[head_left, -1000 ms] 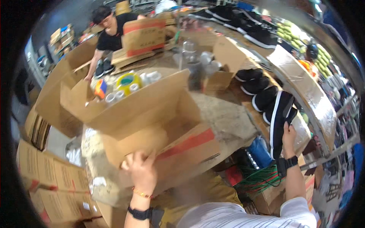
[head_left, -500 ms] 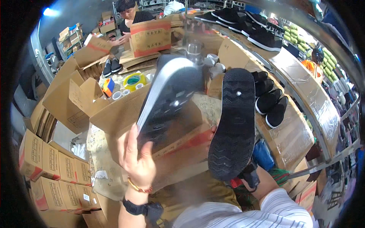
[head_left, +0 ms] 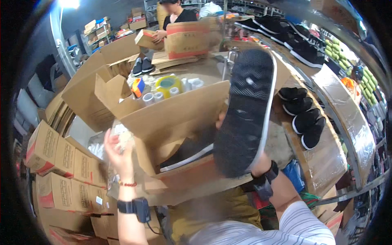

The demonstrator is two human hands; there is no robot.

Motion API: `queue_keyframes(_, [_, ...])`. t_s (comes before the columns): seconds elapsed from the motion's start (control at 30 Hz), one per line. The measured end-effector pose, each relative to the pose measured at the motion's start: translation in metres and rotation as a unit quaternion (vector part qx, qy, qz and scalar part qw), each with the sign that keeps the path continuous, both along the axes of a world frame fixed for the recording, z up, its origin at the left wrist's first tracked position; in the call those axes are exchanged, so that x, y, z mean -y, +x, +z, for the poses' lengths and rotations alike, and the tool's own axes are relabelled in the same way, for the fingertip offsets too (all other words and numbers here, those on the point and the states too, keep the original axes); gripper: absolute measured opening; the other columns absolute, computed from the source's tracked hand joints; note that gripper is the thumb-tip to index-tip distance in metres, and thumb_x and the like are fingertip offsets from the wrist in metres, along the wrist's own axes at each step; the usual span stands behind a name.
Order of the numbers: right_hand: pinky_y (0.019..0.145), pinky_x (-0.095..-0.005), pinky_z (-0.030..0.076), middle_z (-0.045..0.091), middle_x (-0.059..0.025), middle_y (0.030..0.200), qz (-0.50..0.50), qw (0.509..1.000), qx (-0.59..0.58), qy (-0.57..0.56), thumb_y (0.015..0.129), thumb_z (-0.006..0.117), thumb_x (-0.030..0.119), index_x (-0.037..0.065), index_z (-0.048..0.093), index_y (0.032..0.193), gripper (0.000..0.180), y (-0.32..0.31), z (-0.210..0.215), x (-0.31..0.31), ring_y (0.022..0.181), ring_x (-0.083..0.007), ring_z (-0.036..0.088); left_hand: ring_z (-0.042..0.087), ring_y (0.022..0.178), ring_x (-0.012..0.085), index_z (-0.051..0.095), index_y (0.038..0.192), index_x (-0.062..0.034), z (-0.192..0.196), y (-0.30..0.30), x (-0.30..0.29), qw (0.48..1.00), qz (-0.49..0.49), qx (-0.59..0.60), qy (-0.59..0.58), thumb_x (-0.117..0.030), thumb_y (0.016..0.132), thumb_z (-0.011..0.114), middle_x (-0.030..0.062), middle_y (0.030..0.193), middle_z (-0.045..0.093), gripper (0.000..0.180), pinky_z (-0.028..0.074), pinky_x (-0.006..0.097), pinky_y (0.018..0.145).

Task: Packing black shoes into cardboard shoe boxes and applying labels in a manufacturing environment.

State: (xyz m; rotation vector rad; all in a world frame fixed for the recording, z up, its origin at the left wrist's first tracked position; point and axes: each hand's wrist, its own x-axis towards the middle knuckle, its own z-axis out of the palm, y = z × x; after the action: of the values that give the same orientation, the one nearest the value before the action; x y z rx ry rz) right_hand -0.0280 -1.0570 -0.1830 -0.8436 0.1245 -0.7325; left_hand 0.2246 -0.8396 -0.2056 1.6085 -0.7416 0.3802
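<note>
My right hand (head_left: 260,165) grips a black shoe (head_left: 247,112) with a white edge, holding it up with the patterned sole showing. Much of that hand is hidden behind the shoe. A second black shoe (head_left: 190,148) lies on its side within an open cardboard box (head_left: 175,110) in front of me. Left of this box, my left hand (head_left: 119,153) is raised with its fingers apart. Right beside its fingers is a pale crumpled thing (head_left: 125,141); whether they touch it I cannot tell.
Small cartons (head_left: 61,190) are stacked at the left. Tape rolls (head_left: 168,84) and a dark pair of shoes (head_left: 143,65) stand beyond the box. Several black shoes (head_left: 308,120) line a board at the right. A person (head_left: 179,16) across the table handles a carton (head_left: 149,39).
My left hand has let go of its shoe, which now lies in the box, and has moved left. The other shoe has tilted in my right hand. The person opposite now holds a small carton.
</note>
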Motion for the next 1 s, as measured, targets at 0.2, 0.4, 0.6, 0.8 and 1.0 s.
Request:
queue_keyframes(0.2, [0.086, -0.0392, 0.048, 0.063, -0.0115, 0.11, -0.273, 0.547, -0.134, -0.78, 0.074, 0.054, 0.0, 0.01, 0.066, 0.097, 0.028, 0.056, -0.02, -0.003, 0.103, -0.0256, 0.06, 0.046, 0.111, 0.0211, 0.036, 0.135, -0.0034, -0.054, 0.024, 0.012, 0.926, -0.212, -0.297, -0.094, -0.013, 0.084, 0.056, 0.01, 0.123, 0.046, 0.055, 0.037, 0.034, 0.095])
queue_keyframes(0.4, [0.081, -0.0371, 0.048, 0.066, -0.012, 0.091, -0.393, 0.629, -0.207, -0.638, 0.077, 0.056, -0.002, 0.006, 0.067, 0.086, 0.016, 0.022, 0.012, 0.041, 0.09, -0.0284, 0.061, 0.044, 0.116, 0.03, 0.032, 0.128, 0.0041, -0.025, -0.013, 0.039, 0.953, -0.1, -0.159, 0.239, -0.012, 0.065, 0.078, 0.0202, 0.123, 0.045, 0.079, 0.039, 0.039, 0.096])
queue_keyframes(0.6, [0.083, -0.0421, 0.047, 0.062, -0.0184, 0.099, -0.299, 0.639, -0.426, -0.566, 0.084, 0.051, 0.0, 0.001, 0.052, 0.119, 0.035, 0.029, -0.077, 0.053, 0.091, -0.0341, 0.061, 0.048, 0.111, 0.0295, 0.035, 0.13, -0.0028, -0.056, -0.011, 0.045, 0.983, -0.176, -0.05, -0.014, -0.006, 0.069, 0.074, 0.0209, 0.123, 0.047, 0.073, 0.039, 0.041, 0.096])
queue_keyframes(0.8, [0.09, -0.0398, 0.044, 0.057, -0.0188, 0.111, -0.223, 0.805, -0.349, -0.425, 0.072, 0.07, 0.01, 0.006, 0.06, 0.111, 0.04, 0.001, -0.035, 0.107, 0.103, -0.0311, 0.055, 0.053, 0.11, 0.03, 0.071, 0.083, -0.0108, -0.037, 0.01, -0.009, 0.927, -0.095, 0.274, 0.238, -0.003, 0.076, 0.054, 0.0118, 0.112, 0.061, 0.02, 0.041, 0.04, 0.095])
queue_keyframes(1.0, [0.104, -0.0465, 0.03, 0.033, -0.0273, 0.139, 0.054, 0.454, -0.317, -0.831, 0.052, 0.082, 0.033, 0.014, 0.042, 0.135, 0.093, 0.02, 0.032, 0.044, 0.128, -0.0409, 0.033, 0.028, 0.132, 0.0411, 0.028, 0.142, -0.0205, 0.031, -0.032, 0.021, 0.782, -0.204, 0.239, 0.539, -0.05, 0.068, 0.069, 0.0285, 0.139, 0.031, 0.09, 0.022, 0.06, 0.103])
